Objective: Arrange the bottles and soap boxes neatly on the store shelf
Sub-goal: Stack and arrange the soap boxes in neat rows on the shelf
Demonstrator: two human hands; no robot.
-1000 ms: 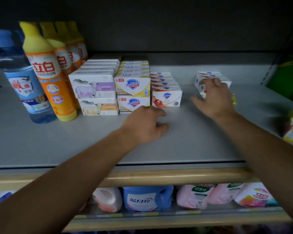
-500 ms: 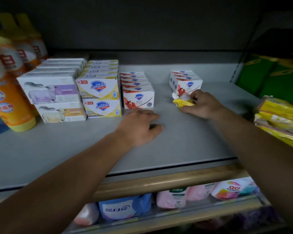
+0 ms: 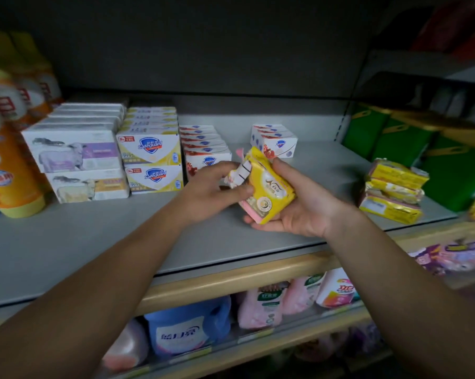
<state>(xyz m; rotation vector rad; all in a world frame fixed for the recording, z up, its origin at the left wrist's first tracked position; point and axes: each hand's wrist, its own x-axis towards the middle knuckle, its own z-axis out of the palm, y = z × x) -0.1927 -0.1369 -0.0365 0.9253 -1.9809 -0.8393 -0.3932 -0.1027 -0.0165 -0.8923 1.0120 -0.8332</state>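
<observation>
- Head view: your right hand cradles a yellow soap packet from below, fingers curled round its right edge, while your left hand pinches its crinkled white-and-pink end. The packet is in the air above the grey shelf, near the front, well apart from the yellow packet stack at the right, where it likely belongs.
- Soft wrapping is the first risk: the left pinch has only the loose flap, so if your right grip lets go first, the packet could swing, tear or slip down toward the lower shelf.
- Just behind your hands stand the red-and-white Safeguard boxes and a separate short row of the same boxes. A careless sweep to the right could nudge that short row askew.
- That right-hand stack already looks uneven and sits close to the shelf's edge; setting another packet on top off-centre could topple it.
- At the left, the yellow Safeguard boxes, goat-picture soap boxes and orange detergent bottle look tidy; keep your left forearm off them.
</observation>
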